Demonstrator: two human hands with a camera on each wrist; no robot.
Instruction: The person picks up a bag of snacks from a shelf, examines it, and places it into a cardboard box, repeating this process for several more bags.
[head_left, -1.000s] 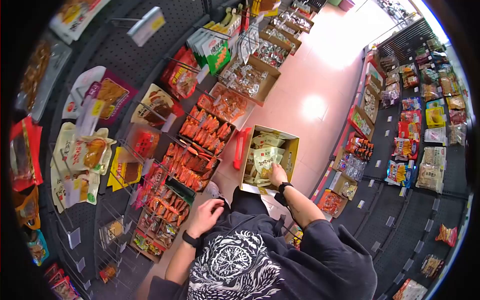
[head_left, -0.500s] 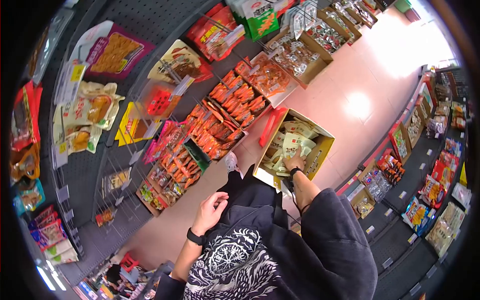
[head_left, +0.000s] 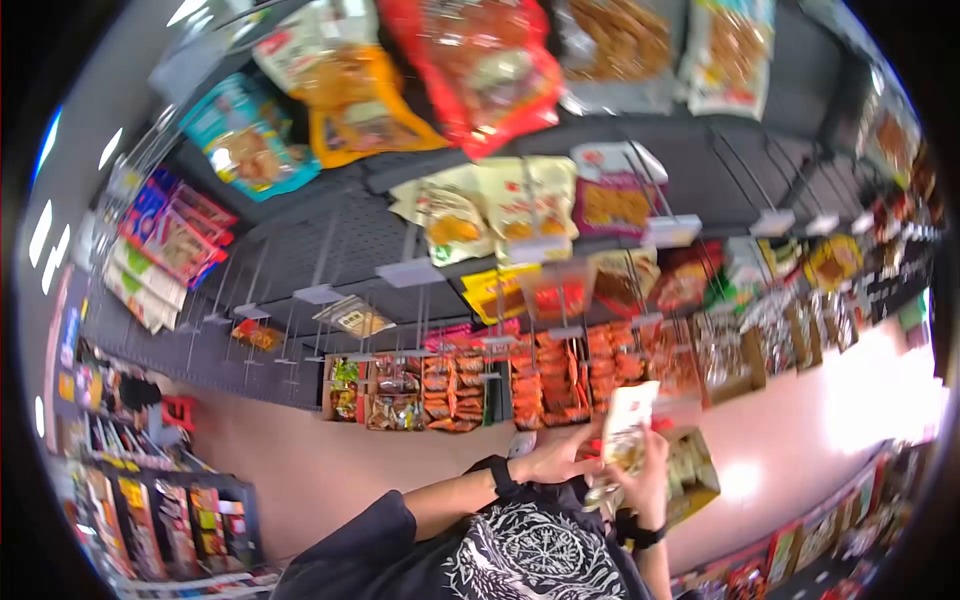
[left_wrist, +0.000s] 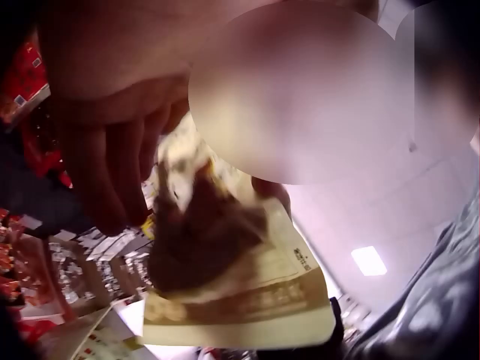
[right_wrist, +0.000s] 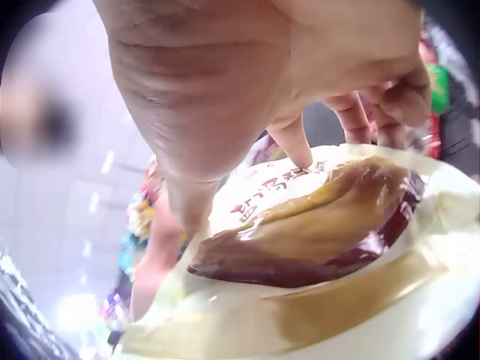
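Observation:
In the head view my right hand (head_left: pixel 648 478) holds up a cream snack packet (head_left: pixel 628 412) in front of my chest. The right wrist view shows the thumb and fingers gripping the packet (right_wrist: pixel 300 240) by its upper part; red lettering and a glossy brown piece of food show through a clear window. My left hand (head_left: pixel 552 462) reaches the packet's left side. In the left wrist view its fingers (left_wrist: pixel 97 176) hang fairly straight alongside the packet (left_wrist: pixel 240 319). Behind my right hand stands an open cardboard box (head_left: pixel 697 478) with similar cream packets.
Ahead is a dark shelf rack (head_left: pixel 300 245) with hooks, price tags and hanging snack bags (head_left: pixel 530 195). Open boxes of orange-red packets (head_left: pixel 545 380) line its lowest level. Another shelf row (head_left: pixel 830 530) stands at lower right, with pink floor (head_left: pixel 330 450) between.
My right hand has lifted a cream packet out of the box and brought it before my chest. The left hand has come over to it. My view has swung left to face the rack.

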